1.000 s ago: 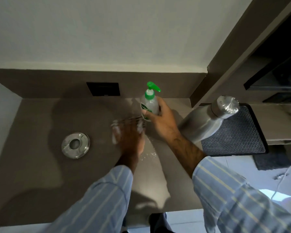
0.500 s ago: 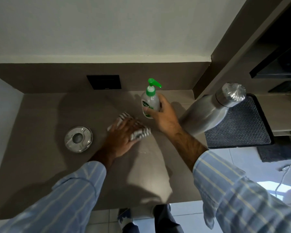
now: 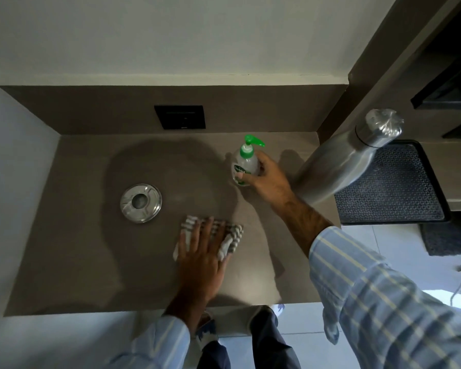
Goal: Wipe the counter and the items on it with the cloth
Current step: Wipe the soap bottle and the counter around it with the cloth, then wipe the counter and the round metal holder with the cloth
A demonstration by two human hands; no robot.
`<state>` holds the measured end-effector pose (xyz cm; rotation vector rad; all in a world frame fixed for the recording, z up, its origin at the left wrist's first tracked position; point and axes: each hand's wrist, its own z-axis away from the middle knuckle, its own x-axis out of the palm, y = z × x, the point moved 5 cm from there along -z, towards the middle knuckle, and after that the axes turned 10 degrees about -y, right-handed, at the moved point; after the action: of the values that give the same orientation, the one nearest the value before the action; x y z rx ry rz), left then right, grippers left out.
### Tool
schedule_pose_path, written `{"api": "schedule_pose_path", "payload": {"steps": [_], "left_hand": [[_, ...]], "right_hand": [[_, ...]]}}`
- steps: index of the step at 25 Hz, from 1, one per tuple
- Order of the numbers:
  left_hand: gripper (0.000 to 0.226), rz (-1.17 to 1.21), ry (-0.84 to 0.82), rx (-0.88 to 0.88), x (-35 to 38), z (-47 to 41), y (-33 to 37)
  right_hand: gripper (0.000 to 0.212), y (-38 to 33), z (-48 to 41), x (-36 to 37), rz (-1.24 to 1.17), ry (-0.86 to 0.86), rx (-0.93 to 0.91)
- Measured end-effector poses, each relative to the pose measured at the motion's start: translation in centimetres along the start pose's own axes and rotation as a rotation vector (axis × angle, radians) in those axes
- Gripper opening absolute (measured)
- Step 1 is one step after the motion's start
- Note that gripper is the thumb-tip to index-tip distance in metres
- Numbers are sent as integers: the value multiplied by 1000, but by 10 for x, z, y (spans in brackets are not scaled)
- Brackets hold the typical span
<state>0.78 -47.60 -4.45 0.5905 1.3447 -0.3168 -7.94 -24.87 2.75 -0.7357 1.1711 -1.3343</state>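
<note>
The left hand (image 3: 201, 258) lies flat with fingers spread, pressing the striped cloth (image 3: 225, 235) onto the brown worktop (image 3: 77, 249); much of the cloth is hidden under the palm, with only its far and right edges showing. That grip is open, closed round nothing. The right hand (image 3: 268, 179) wraps its fingers around the lower body of the soap bottle (image 3: 245, 163), which stands upright near the back of the worktop; its grip is closed on the bottle, covering part of the label. The bottle is clear with a green pump top, and how much liquid it holds is hard to tell. A steel ashtray (image 3: 141, 203) sits left of the cloth, apart from it. A steel flask (image 3: 349, 158) stands at the right edge, its base partly hidden behind the right forearm. Beside it lies a black mat (image 3: 394, 187).
</note>
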Motion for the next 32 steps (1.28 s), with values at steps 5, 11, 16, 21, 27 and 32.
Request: {"api": "schedule_pose_path", "payload": {"steps": [5, 11, 16, 21, 27, 32], "left_hand": [[66, 181, -173, 291, 18, 107, 27], [43, 1046, -67, -352, -18, 81, 9], [17, 1511, 121, -607, -45, 46, -17], [30, 1283, 254, -507, -63, 39, -53], [71, 202, -141, -241, -10, -3, 46], [65, 51, -122, 54, 8, -21, 67]], "right_hand": [[71, 20, 7, 14, 53, -112, 26], [50, 42, 20, 12, 84, -219, 63], [66, 54, 26, 10, 23, -221, 99], [69, 72, 49, 2, 134, -32, 133], [40, 51, 64, -5, 208, 116, 35], [49, 52, 86, -1, 765, -179, 35]]}}
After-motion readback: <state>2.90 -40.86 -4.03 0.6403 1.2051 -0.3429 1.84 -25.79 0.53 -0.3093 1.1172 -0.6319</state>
